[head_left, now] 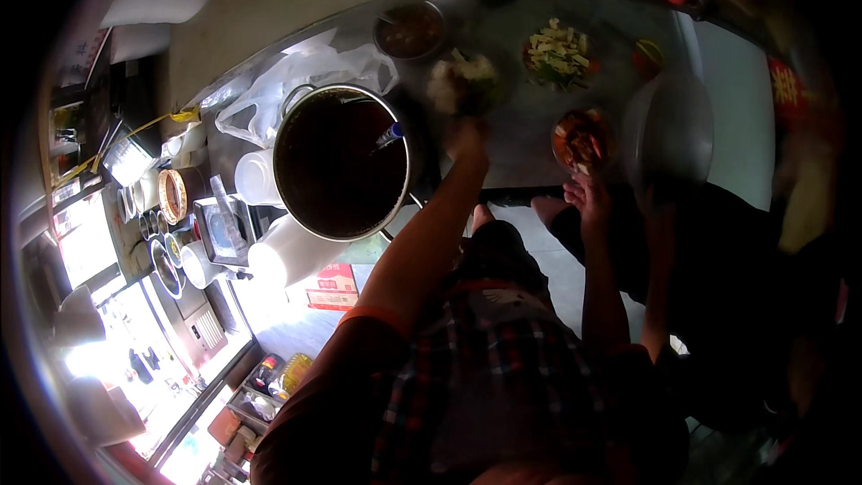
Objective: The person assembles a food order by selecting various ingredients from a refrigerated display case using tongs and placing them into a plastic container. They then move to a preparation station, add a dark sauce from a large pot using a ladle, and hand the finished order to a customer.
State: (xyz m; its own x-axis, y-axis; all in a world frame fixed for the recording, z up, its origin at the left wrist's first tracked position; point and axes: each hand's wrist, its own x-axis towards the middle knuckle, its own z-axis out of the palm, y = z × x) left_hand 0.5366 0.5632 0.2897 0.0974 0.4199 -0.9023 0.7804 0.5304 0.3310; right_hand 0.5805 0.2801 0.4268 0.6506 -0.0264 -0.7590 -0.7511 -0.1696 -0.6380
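Note:
My left hand [466, 138] is at the near side of a bowl of pale and green food [462, 83]. Shadow and motion blur hide its fingers, so I cannot tell whether it grips anything. My right hand [589, 198] is lower right, palm partly up, its fingers slightly bent and apart. Its fingertips reach the near edge of a bowl of red, saucy food [581, 136]. Whether they touch the rim is unclear. Behind these is a dish heaped with pale strips and greens [558, 54].
A big metal pot of dark liquid [339, 171], with a utensil in it, stands left of my forearm. A clear plastic bag [269, 94] lies behind it. A dark-clothed person [718, 305] stands at right, near a large metal bowl [673, 130]. White tubs [292, 251] are left.

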